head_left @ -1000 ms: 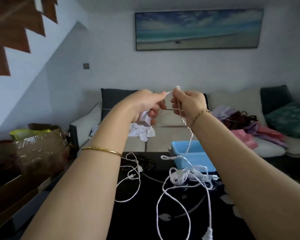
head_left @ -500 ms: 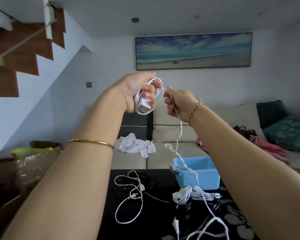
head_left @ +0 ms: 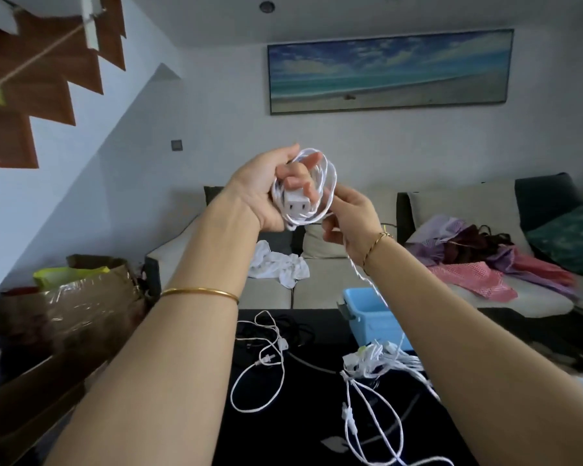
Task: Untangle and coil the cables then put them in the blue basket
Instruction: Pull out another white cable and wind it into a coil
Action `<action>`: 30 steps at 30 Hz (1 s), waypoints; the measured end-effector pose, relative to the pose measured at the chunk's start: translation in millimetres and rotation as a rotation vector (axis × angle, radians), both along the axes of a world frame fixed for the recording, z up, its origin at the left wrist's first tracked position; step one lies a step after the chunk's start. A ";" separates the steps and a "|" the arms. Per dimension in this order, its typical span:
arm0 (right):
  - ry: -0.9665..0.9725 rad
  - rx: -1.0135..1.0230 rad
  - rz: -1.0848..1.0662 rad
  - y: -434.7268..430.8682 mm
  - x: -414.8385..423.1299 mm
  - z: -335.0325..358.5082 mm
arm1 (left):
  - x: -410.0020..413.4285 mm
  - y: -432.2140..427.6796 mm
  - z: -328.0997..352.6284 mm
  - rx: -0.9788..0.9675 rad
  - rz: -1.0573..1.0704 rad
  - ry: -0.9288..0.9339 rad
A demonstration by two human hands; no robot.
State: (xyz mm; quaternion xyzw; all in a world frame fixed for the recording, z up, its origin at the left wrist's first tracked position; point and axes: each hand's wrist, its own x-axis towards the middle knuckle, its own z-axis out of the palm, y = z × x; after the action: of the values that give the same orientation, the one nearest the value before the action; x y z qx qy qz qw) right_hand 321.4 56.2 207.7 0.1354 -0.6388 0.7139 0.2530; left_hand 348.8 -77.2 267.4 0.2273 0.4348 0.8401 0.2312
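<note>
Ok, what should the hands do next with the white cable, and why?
Probably the right hand should wind another loop onto the coil the left hand holds, since the cable hangs loose from it down to the table.

Blue basket [head_left: 371,321] half behind the right forearm [head_left: 451,331]

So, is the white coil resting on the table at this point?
No, the left hand holds the white coil up above the table, while the right hand pinches its trailing strand.
</note>
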 end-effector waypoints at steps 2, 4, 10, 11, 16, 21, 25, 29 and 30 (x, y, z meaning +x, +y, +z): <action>-0.017 0.040 0.009 0.5 -4.1 -15.8 | -11.3 1.4 -16.9 0.119 -0.011 -0.062; -0.055 0.106 -0.006 1.6 -13.0 -33.5 | -26.2 3.4 -38.6 0.210 0.002 -0.128; -0.249 0.127 0.050 -0.2 -43.0 -89.5 | -67.6 6.9 -107.4 0.318 0.102 -0.216; -0.282 0.138 0.068 -1.1 -46.8 -98.7 | -73.2 7.9 -116.2 0.361 0.094 -0.250; -0.386 0.262 0.111 1.3 -62.8 -154.4 | -105.3 8.0 -152.3 0.433 0.211 -0.313; -0.485 0.301 0.199 1.3 -67.1 -198.4 | -123.2 10.7 -180.9 0.396 0.302 -0.282; -0.496 0.424 0.264 -2.9 -68.8 -203.7 | -141.9 13.5 -206.9 0.140 0.352 -0.197; -0.546 0.495 0.257 -2.5 -70.3 -201.2 | -148.5 12.9 -223.7 -0.082 0.476 -0.080; -0.575 0.466 0.267 -0.9 -69.3 -201.1 | -148.6 11.7 -228.1 -0.123 0.510 -0.043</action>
State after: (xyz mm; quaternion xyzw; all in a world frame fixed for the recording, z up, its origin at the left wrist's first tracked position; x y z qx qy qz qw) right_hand 252.1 55.3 6.6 0.0657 -0.8052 0.5853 -0.0690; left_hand 200.2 -65.6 39.3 0.0780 0.5234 0.8478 0.0344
